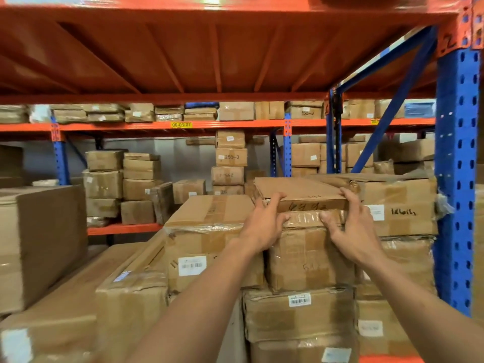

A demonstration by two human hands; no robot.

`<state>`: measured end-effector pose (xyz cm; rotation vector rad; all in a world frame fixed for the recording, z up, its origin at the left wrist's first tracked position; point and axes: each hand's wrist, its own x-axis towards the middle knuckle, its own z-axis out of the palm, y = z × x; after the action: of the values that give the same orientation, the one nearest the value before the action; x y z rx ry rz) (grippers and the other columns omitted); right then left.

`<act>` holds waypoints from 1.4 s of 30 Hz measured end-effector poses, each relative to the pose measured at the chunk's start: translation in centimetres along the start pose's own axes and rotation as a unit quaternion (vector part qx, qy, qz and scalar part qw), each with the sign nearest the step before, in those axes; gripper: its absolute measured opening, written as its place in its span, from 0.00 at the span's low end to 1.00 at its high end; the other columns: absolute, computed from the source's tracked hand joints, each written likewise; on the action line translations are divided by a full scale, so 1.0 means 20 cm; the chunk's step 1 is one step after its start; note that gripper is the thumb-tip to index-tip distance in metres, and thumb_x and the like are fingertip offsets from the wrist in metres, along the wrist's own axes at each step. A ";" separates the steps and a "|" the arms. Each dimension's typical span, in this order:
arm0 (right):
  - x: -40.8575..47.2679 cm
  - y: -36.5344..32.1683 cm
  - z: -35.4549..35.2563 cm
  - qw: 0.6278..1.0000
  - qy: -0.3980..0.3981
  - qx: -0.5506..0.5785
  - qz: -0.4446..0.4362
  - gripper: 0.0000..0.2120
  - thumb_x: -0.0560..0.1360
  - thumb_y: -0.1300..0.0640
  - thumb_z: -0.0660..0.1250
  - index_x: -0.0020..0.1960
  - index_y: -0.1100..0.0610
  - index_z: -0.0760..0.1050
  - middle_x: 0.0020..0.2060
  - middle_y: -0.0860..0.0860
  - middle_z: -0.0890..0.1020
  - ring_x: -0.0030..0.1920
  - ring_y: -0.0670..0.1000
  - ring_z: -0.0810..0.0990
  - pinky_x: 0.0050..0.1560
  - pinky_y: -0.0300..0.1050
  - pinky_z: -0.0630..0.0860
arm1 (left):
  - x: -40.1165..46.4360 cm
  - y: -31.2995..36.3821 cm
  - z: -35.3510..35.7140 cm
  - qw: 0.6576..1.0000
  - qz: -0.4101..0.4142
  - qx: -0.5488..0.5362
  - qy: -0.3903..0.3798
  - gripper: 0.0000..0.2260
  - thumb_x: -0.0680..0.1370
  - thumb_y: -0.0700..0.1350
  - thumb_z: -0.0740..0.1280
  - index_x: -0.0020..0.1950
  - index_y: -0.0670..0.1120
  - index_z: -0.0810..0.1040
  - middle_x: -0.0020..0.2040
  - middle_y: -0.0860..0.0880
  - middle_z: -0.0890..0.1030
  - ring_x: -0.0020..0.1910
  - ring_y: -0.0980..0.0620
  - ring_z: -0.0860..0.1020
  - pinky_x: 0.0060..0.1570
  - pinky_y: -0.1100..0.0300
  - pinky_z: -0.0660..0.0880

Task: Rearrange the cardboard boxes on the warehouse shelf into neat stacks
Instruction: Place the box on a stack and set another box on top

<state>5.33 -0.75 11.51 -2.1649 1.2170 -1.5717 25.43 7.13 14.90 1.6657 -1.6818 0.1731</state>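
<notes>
A flat cardboard box [296, 191] with dark handwriting on its front lies on top of a taped box [309, 255] in the middle stack. My left hand [264, 221] grips the flat box's front left corner, thumb on top and fingers curled under the edge. At the front right corner my right hand [353, 221] holds it the same way. A larger box [209, 226] with a white barcode label stands just left of this stack. Right of it lies a wide box [403, 205] with a label and scrawled writing.
A blue upright post [457, 179] stands close on the right. Overhead runs the orange shelf deck [209, 48]. A big brown box [42, 242] sits at left, long cartons [86, 297] lie in front. Further racks [180, 124] behind hold several stacked boxes.
</notes>
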 end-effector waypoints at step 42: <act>-0.46 -2.91 2.45 0.888 -0.260 -0.125 -0.359 0.42 0.74 0.27 0.55 0.81 0.41 0.45 0.82 0.51 0.45 0.80 0.54 0.40 0.78 0.61 0.40 | -1.11 -2.57 -2.30 0.973 -0.131 0.103 0.158 0.66 0.58 0.63 0.80 0.77 0.62 0.32 0.79 0.39 0.36 0.76 0.32 0.56 0.71 0.35 0.62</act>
<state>75.58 28.84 18.94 -3.1569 0.4756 -0.8856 87.83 44.04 14.17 1.8813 -1.2294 0.4720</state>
